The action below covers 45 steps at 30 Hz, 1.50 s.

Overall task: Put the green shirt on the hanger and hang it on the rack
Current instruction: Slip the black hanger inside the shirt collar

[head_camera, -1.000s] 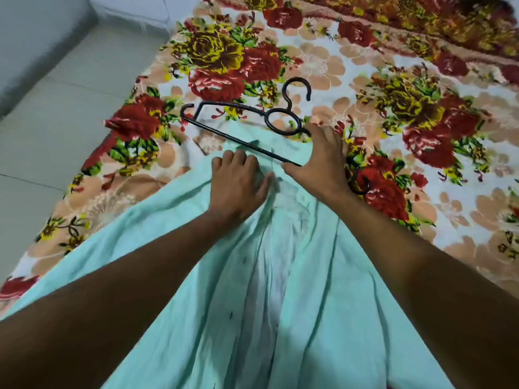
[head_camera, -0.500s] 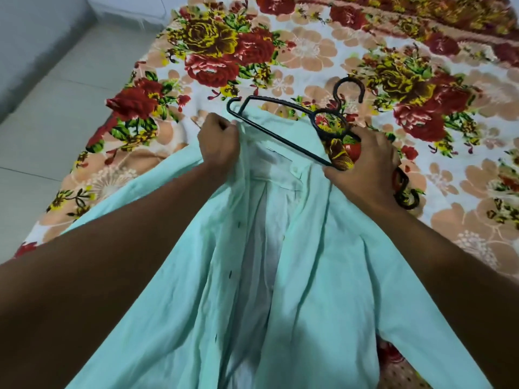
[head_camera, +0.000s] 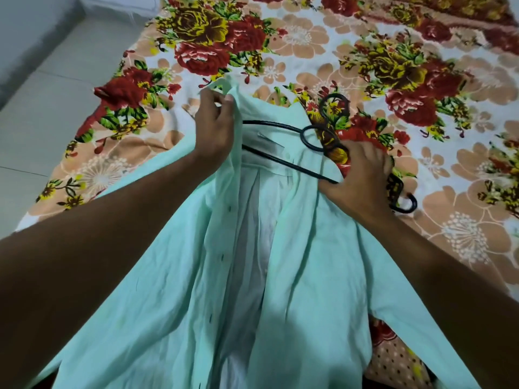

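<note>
**Shirt partly fitted over hanger on bed**

The pale mint-green button-front cotton shirt (head_camera: 295,276) lies open, front up, on the bed, its hem nearest the camera. Its collar end is drawn over the left arm of the thin black wire hanger (head_camera: 283,161). The right hand (head_camera: 362,175) presses down on the hanger's right side, fingers closed around it and the cloth. The left hand (head_camera: 214,127) pinches the shirt's left collar edge, lifted. Beneath lies the red-and-yellow floral bedsheet (head_camera: 280,37); the grey tiled floor (head_camera: 42,108) is at left.
</note>
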{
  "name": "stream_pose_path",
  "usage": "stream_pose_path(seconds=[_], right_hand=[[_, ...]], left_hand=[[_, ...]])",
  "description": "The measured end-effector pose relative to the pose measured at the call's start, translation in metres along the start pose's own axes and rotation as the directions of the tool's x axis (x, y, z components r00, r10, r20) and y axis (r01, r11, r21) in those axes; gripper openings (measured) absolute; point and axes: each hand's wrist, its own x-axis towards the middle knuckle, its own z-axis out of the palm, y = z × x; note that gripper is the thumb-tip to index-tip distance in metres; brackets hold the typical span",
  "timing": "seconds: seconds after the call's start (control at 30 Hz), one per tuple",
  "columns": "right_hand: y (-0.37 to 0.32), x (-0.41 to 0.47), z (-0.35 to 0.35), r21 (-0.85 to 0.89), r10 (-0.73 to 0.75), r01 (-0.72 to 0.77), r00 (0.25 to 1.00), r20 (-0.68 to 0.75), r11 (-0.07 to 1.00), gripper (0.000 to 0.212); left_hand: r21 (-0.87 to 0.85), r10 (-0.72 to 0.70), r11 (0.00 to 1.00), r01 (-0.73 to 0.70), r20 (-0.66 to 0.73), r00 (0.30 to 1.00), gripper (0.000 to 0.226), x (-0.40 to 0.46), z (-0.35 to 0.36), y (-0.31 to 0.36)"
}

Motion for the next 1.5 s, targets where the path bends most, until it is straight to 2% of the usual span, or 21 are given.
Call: stream_pose_path(seconds=[0.1,0.33,0.47,0.63,0.77,0.9,1.1,1.17,1.2,1.23,1.3,1.33,1.4,1.43,1.5], right_hand=[[-0.023,0.018,0.004,0.020,-0.080,0.079,0.995,0.061,0.997,0.083],[-0.051,0.057,0.000,-0.003,-0.151,0.157,0.953,0.263,0.988,0.080],[-0.040,0.052,-0.014,0.052,-0.121,0.111,0.959,0.255,0.992,0.091],[-0.050,0.051,-0.004,0.076,-0.163,0.148,0.949,0.270,0.986,0.091],[-0.059,0.062,0.009,0.062,-0.148,0.136,0.933,0.327,0.989,0.090],[-0.060,0.063,0.009,0.062,-0.149,0.135,0.916,0.372,0.989,0.085],[-0.063,0.046,0.016,0.065,-0.124,0.108,0.931,0.344,0.992,0.089],[-0.065,0.045,0.021,0.038,-0.137,0.131,0.932,0.337,0.991,0.090],[-0.066,0.046,0.022,0.027,-0.145,0.144,0.933,0.329,0.989,0.091],[-0.067,0.046,0.024,0.018,-0.149,0.152,0.935,0.322,0.988,0.091],[-0.066,0.044,0.027,0.008,-0.154,0.159,0.940,0.305,0.987,0.091],[-0.065,0.043,0.029,0.015,-0.156,0.158,0.946,0.285,0.987,0.091],[-0.063,0.039,0.030,0.043,-0.153,0.147,0.958,0.241,0.988,0.088],[-0.064,0.037,0.030,0.059,-0.153,0.144,0.964,0.218,0.988,0.085],[-0.065,0.028,0.030,0.070,-0.168,0.159,0.975,0.146,0.985,0.076]], left_hand=[[0.005,0.033,0.999,-0.033,0.082,0.996,0.016,-0.006,0.011,0.008],[-0.006,0.003,1.000,-0.002,0.102,0.995,0.014,0.003,0.007,0.005],[-0.016,-0.046,0.999,0.047,0.058,0.997,0.016,0.018,-0.006,0.003],[0.017,-0.030,0.999,0.028,0.160,0.987,0.017,0.017,-0.002,0.014],[-0.023,-0.039,0.999,0.045,0.205,0.978,0.016,0.014,0.007,0.018],[0.009,-0.055,0.998,0.054,0.231,0.971,0.017,0.016,0.005,0.011],[0.042,-0.054,0.998,0.044,0.268,0.962,0.016,0.016,0.002,0.009],[0.040,-0.002,0.999,-0.015,0.399,0.917,0.019,0.012,-0.001,0.008],[0.071,0.055,0.992,-0.103,0.489,0.870,0.030,0.011,-0.002,0.006],[0.157,0.117,0.955,-0.252,0.580,0.806,0.049,0.010,-0.004,0.005],[0.343,0.170,0.740,-0.579,0.737,0.654,0.093,0.009,-0.003,0.004],[0.387,0.151,0.618,-0.684,0.795,0.587,0.108,0.007,0.000,0.006],[0.402,0.099,0.450,-0.797,0.865,0.492,0.119,0.003,0.004,0.007],[0.399,0.086,0.417,-0.817,0.877,0.473,0.118,0.004,0.006,0.006],[0.411,0.074,0.428,-0.805,0.872,0.484,0.114,0.007,0.010,0.008]])
